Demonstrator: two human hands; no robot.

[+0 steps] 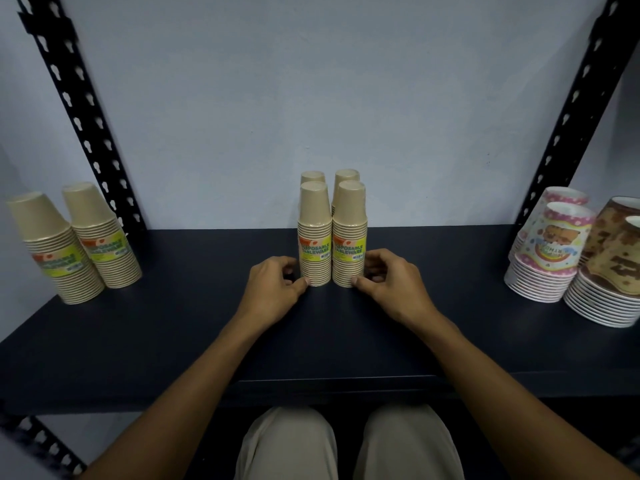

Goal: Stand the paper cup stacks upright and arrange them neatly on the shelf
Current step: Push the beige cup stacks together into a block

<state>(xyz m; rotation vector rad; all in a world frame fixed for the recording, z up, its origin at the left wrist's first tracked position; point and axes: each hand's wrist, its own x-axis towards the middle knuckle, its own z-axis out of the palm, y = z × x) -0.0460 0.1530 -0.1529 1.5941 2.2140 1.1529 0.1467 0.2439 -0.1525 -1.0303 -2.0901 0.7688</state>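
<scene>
Head view, left hand [273,289] and right hand [384,284] flanking front cup stacks [331,237]

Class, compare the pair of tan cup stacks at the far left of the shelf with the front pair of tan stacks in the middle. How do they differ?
The far-left pair stands untouched, near the black upright; the middle front pair sits at the shelf's centre, the left hand and right hand touching its base. Two more stacks stand behind the middle pair, none visibly behind the left pair. Both pairs are upside-down tan cups with yellow-green labels.
</scene>
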